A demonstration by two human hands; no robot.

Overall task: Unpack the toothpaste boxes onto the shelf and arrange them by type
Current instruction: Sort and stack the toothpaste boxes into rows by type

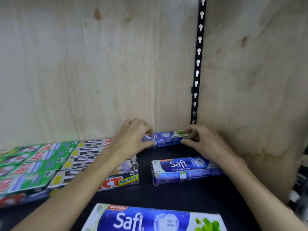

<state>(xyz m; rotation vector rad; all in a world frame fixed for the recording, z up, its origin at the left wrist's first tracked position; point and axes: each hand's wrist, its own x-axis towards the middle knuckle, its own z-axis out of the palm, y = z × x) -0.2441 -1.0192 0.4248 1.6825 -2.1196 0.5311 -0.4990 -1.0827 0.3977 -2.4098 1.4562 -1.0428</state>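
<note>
A blue Safi toothpaste box (166, 138) lies crosswise at the back of the dark shelf (166, 194), against the plywood back wall. My left hand (135, 137) pinches its left end and my right hand (201, 140) pinches its right end. A second blue Safi box (181, 170) lies in front of it, partly under my right wrist. A larger Safi pack (150, 219) sits at the near edge. Left of my arms lie silver boxes marked Smokers (126, 180) and rows of green boxes (31, 164).
A plywood side wall (258, 97) closes the shelf on the right. A black slotted upright (198, 64) runs up the back corner. Bare dark shelf shows between the Safi boxes and toward the front.
</note>
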